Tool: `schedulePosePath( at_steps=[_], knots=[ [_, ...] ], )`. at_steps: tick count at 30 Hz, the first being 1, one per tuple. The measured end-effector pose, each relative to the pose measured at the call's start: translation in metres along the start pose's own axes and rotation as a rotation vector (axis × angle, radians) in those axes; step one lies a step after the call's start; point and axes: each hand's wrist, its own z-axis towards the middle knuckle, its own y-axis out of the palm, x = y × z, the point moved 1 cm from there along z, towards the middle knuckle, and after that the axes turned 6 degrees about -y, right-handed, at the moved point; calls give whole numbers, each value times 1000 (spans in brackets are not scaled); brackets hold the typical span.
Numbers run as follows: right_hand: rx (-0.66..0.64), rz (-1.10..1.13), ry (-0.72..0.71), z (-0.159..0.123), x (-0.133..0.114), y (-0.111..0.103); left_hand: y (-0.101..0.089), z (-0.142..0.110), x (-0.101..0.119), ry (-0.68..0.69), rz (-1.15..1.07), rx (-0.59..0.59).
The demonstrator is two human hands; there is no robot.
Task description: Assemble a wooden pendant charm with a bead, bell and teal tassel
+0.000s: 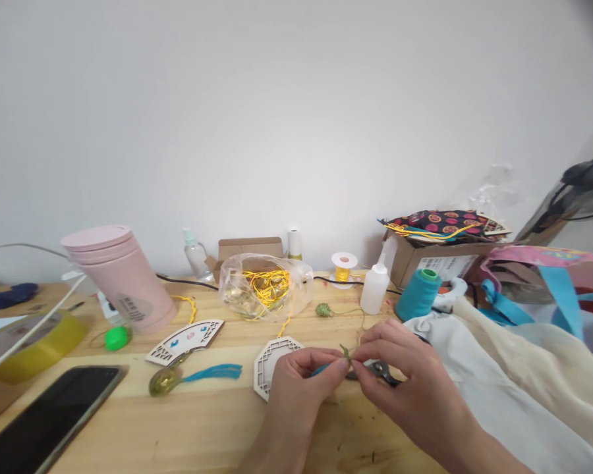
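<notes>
My left hand (306,378) and my right hand (412,368) meet over the table, both closed in a pinch on a thin green cord (345,351). A bit of blue thread (319,370) shows at my left fingers; the rest of it is hidden. Beside my left hand lies an octagonal wooden lattice pendant (263,368) with a yellow cord at its top, partly covered by that hand. Dark-handled scissors (386,374) lie behind and below my right fingers. A small ball of green cord (323,309) sits farther back, a strand trailing from it to the right.
Left: a fan-shaped pendant (185,342) with a blue tassel (212,373), a phone (54,415), a pink tumbler (121,280) and yellow tape (54,342). Behind: a plastic bag of yellow cords (267,286) and a white squeeze bottle (374,289). Right: a teal thread cone (418,296) and pale cloth (514,375).
</notes>
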Motion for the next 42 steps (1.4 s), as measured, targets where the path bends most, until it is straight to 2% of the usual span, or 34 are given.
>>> schedulePosePath(
  at_steps=[7,15,22,28,33,38,42],
  knots=[
    [-145,221,350,1,6,3,0,0,-1,-104,-79,-43],
    [-215,427,537,-5,22,15,-3,3,-6,-151,-123,-89],
    [-234,495,608,-5,21,14,-4,3,-5,-130,-113,-106],
    [-254,490,664,-7,22,14,-4,2,-5,-81,-43,-70],
    [-235,641,784,-5,16,12,-3,1,-4,-79,-31,-34],
    [-218,808,900,-4,10,8,-2,2,-4,-105,-127,-112],
    [-255,860,895,-3,11,9,-2,1,-4,-133,-203,-149]
  ],
)
